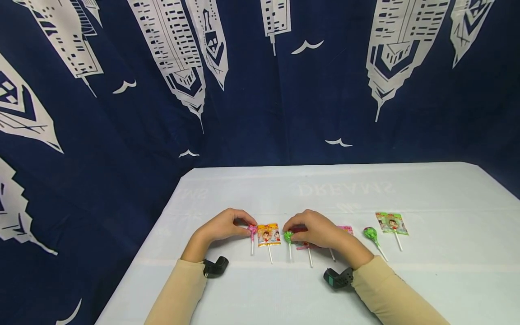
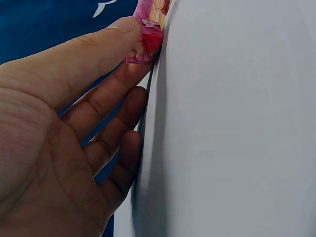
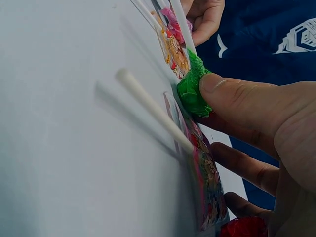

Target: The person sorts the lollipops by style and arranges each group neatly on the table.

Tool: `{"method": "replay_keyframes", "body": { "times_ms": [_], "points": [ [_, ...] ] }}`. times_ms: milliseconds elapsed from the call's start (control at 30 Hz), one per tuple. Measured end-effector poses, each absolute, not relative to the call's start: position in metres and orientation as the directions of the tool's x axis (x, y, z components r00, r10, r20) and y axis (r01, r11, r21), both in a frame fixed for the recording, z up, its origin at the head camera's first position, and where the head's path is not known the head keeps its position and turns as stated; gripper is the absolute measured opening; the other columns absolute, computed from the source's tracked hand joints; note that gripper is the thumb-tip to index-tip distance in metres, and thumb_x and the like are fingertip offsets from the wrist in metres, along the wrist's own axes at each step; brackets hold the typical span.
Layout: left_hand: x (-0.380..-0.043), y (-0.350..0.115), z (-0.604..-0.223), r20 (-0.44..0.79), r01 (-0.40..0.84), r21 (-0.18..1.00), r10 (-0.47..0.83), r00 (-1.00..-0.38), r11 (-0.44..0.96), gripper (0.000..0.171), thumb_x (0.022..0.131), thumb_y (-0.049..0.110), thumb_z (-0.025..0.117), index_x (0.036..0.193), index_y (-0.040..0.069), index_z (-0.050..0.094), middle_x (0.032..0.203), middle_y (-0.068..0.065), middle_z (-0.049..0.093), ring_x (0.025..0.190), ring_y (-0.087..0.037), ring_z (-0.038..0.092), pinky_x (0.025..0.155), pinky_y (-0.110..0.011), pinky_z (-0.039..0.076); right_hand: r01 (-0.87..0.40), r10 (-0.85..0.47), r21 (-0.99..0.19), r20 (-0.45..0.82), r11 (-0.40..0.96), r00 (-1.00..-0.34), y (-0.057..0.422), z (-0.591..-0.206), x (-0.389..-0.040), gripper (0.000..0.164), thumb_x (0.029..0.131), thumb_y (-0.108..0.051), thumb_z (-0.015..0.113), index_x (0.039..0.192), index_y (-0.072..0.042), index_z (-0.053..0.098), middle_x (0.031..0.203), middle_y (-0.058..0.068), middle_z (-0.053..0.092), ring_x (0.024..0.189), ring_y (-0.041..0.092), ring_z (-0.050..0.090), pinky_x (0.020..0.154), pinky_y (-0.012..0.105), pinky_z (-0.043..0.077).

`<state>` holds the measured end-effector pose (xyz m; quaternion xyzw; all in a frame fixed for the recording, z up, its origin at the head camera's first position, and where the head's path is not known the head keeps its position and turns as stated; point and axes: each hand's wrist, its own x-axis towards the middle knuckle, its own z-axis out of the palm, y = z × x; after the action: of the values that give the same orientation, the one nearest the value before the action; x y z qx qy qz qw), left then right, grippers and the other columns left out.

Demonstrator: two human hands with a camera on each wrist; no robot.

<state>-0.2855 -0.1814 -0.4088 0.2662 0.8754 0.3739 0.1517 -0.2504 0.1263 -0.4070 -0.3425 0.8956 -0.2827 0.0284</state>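
Observation:
My left hand [image 1: 225, 225] pinches the wrapped head of a pink lollipop [image 1: 253, 229] between thumb and fingers, its white stick pointing toward me. In the left wrist view the thumb presses on the crinkled pink wrapper [image 2: 144, 43]. My right hand [image 1: 316, 228] pinches a green-wrapped lollipop [image 3: 193, 91] by its head, the stick also toward me. Between the two hands lies a flat lollipop in an orange packet [image 1: 269, 234]. Under the right hand's fingers is a flat lollipop in a red-pink packet [image 3: 210, 185], partly hidden.
Right of the right hand lie a green round lollipop [image 1: 370, 234] and a flat one in a green packet [image 1: 392, 223]. A pink packet [image 1: 346, 229] and a red wrapper [image 3: 244, 227] show partly behind that hand. The white table [image 1: 268, 298] meets a dark blue printed cloth [image 1: 252, 126].

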Motion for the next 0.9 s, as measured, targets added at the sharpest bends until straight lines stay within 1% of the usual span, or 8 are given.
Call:
{"method": "replay_keyframes", "body": {
  "times_ms": [200, 400, 500, 700, 833, 900],
  "points": [
    [-0.285, -0.1805, -0.4084, -0.065, 0.35, 0.739, 0.578, -0.813, 0.576, 0.024, 0.087, 0.011, 0.076, 0.111, 0.016, 0.075, 0.115, 0.0, 0.073, 0.118, -0.021, 0.064, 0.107, -0.042, 0.048, -0.593, -0.622, -0.524, 0.145, 0.611, -0.769, 0.1274, -0.4072, -0.2491, 0.02, 0.088, -0.02, 0.076, 0.107, -0.024, 0.076, 0.109, -0.009, 0.074, 0.103, 0.012, 0.064, 0.096, 0.041, 0.048],
    [-0.2838, -0.1802, -0.4069, -0.057, 0.36, 0.724, 0.57, -0.819, 0.589, 0.024, 0.087, 0.012, 0.077, 0.111, 0.016, 0.075, 0.113, 0.001, 0.073, 0.11, -0.016, 0.063, 0.103, -0.04, 0.049, -0.611, -0.634, -0.514, 0.159, 0.602, -0.757, 0.1272, -0.4078, -0.2494, 0.019, 0.087, -0.02, 0.077, 0.105, -0.025, 0.075, 0.107, -0.011, 0.074, 0.099, 0.011, 0.061, 0.092, 0.038, 0.048],
    [-0.284, -0.1798, -0.4062, -0.041, 0.369, 0.722, 0.569, -0.822, 0.585, 0.025, 0.087, 0.012, 0.076, 0.112, 0.016, 0.075, 0.112, 0.001, 0.073, 0.106, -0.014, 0.063, 0.101, -0.036, 0.05, -0.601, -0.629, -0.518, 0.148, 0.608, -0.763, 0.1267, -0.4078, -0.2483, 0.019, 0.086, -0.019, 0.078, 0.104, -0.025, 0.075, 0.106, -0.011, 0.074, 0.096, 0.012, 0.058, 0.091, 0.037, 0.048],
    [-0.2852, -0.1794, -0.4037, 0.017, 0.398, 0.716, 0.557, -0.83, 0.573, 0.026, 0.087, 0.009, 0.076, 0.112, 0.012, 0.074, 0.106, -0.002, 0.073, 0.096, -0.011, 0.064, 0.089, -0.027, 0.052, -0.596, -0.628, -0.514, 0.136, 0.616, -0.766, 0.125, -0.4084, -0.2467, 0.021, 0.085, -0.019, 0.079, 0.104, -0.026, 0.074, 0.105, -0.013, 0.073, 0.094, 0.012, 0.056, 0.089, 0.035, 0.047],
    [-0.2873, -0.1796, -0.4008, 0.031, 0.379, 0.725, 0.523, -0.852, 0.575, 0.027, 0.086, 0.007, 0.076, 0.112, 0.01, 0.074, 0.104, -0.005, 0.072, 0.089, -0.01, 0.063, 0.081, -0.027, 0.051, -0.6, -0.625, -0.508, 0.144, 0.619, -0.767, 0.1248, -0.4079, -0.2455, 0.022, 0.084, -0.019, 0.08, 0.104, -0.026, 0.073, 0.105, -0.012, 0.073, 0.094, 0.012, 0.056, 0.089, 0.035, 0.046],
    [-0.2901, -0.1801, -0.4002, 0.022, 0.351, 0.74, 0.5, -0.866, 0.574, 0.027, 0.085, 0.006, 0.075, 0.112, 0.009, 0.074, 0.104, -0.007, 0.072, 0.084, -0.011, 0.063, 0.076, -0.027, 0.05, -0.595, -0.62, -0.506, 0.141, 0.625, -0.772, 0.1247, -0.4078, -0.2449, 0.022, 0.085, -0.02, 0.08, 0.104, -0.027, 0.073, 0.106, -0.012, 0.072, 0.095, 0.012, 0.055, 0.088, 0.035, 0.046]
  ]
}}
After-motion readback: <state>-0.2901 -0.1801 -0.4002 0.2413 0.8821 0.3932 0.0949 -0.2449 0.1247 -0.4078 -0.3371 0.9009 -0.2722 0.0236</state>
